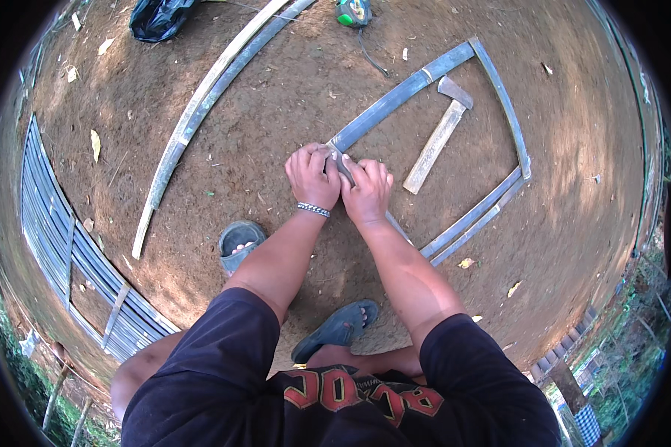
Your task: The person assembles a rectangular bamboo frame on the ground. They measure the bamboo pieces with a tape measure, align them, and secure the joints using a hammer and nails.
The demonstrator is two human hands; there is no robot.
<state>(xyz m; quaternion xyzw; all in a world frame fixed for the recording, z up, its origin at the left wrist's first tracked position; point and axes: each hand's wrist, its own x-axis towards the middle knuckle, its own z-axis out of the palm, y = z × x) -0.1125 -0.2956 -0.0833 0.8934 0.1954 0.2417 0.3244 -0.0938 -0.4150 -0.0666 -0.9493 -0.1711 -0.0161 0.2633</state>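
A four-sided frame of grey, flat, split-bamboo-like strips (395,100) lies on the dirt. Its near left corner is between my two hands. My left hand (311,176) wears a chain bracelet at the wrist, and its fingers close over the strip ends at this corner. Right beside it, my right hand (367,191) grips the same corner, the thumbs nearly touching. The joint itself is mostly hidden by my fingers. An axe (436,143) with a pale wooden handle lies inside the frame, right of my right hand.
Two long strips (177,141) lie curved across the ground at the left. Farther left is a slatted panel of thin strips (63,231). A black plastic bag (159,16) and a green-and-black tape measure (353,12) lie at the far side. My sandalled feet (335,331) are close below my hands.
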